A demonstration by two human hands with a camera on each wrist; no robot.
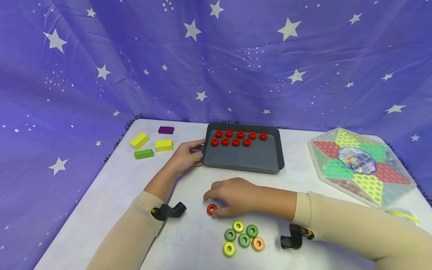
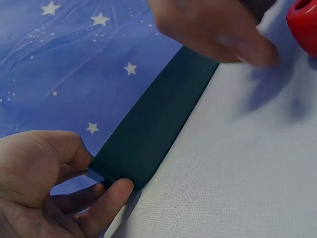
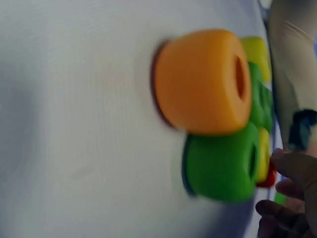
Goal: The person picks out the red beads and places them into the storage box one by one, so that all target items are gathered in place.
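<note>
A dark grey tray (image 1: 243,159) stands at the back of the table with several red rings (image 1: 247,142) in two rows inside. My left hand (image 1: 186,157) holds the tray's left side; in the left wrist view its fingers grip the corner from rim to underside. A single red ring (image 1: 208,210) lies on the table in front. Above and beside it is my right hand (image 1: 236,197), its thumb at the ring's edge and its other fingers spread apart from the thumb. The right wrist view shows that ring only partly, behind other rings.
Nearer me lie green rings (image 1: 230,240), yellow rings (image 1: 229,254) and an orange ring (image 1: 258,249). Yellow blocks (image 1: 164,145), a green block (image 1: 144,154) and a purple block (image 1: 166,130) lie back left. A star-patterned game board (image 1: 362,183) sits at right.
</note>
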